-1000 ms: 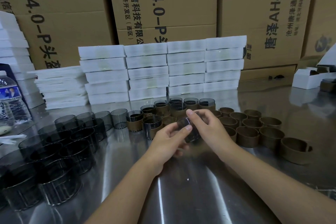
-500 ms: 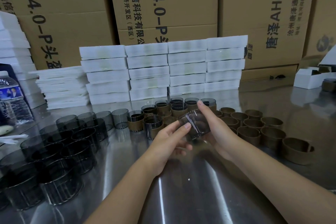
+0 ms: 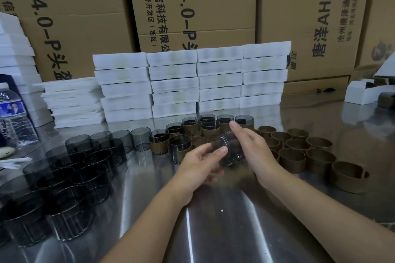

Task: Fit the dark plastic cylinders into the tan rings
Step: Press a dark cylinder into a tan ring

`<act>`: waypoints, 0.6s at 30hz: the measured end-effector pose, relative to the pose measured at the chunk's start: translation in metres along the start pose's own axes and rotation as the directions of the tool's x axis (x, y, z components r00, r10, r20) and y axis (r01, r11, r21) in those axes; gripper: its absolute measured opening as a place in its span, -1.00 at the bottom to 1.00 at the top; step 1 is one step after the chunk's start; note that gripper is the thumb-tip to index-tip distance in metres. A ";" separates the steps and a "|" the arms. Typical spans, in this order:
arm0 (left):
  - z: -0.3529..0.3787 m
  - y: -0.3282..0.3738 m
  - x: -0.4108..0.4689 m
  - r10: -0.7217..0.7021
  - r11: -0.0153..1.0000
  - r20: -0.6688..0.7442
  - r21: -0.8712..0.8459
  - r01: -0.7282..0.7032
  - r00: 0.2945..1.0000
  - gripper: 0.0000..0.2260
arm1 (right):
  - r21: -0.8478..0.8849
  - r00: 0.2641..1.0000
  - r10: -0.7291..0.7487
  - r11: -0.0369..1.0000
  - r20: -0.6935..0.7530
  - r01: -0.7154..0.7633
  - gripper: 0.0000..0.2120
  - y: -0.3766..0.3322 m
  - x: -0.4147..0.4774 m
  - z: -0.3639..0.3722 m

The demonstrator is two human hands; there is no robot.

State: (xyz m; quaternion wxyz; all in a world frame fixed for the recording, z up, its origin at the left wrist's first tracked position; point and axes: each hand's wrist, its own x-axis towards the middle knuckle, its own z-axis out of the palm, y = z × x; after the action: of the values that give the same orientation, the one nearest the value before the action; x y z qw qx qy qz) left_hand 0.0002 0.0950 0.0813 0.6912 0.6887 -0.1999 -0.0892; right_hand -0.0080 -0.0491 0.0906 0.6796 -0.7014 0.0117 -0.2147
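At frame centre, left hand (image 3: pixel 199 164) and right hand (image 3: pixel 253 151) together clamp one cylinder (image 3: pixel 228 150) above the bench (image 3: pixel 213 230). Fitted units (image 3: pixel 210 127) behind; loose cylinders (image 3: pixel 85 166) left, empty rings (image 3: pixel 299 156) right remain, most work outstanding.

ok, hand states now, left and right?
Left hand: holding the dark translucent plastic cylinder.
Right hand: holding the same cylinder from the other side.

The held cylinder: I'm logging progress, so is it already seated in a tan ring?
No, the dark cylinder is bare, held above the table between both hands.
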 end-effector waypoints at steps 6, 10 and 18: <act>0.001 -0.002 0.001 0.020 1.000 -0.048 0.025 -0.019 0.999 -0.86 | -0.285 0.973 -0.228 0.936 -0.036 0.208 -0.65 0.005 -0.006 -0.002; 0.000 -0.003 0.002 0.024 0.999 -0.054 0.027 -0.022 0.998 -0.87 | -0.339 0.961 -0.277 0.906 -0.020 0.254 -0.61 0.005 -0.009 0.001; 0.000 -0.005 0.003 0.021 1.000 -0.059 0.023 -0.020 0.998 -0.80 | -0.226 0.981 -0.184 0.955 0.053 0.192 -0.64 0.005 -0.003 0.002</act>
State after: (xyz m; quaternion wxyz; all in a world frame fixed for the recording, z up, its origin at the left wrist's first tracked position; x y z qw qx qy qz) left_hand 0.0041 0.0939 0.0771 0.6899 0.6967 -0.1871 -0.0594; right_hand -0.0085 -0.0469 0.0850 0.5703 -0.7765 -0.0409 -0.2646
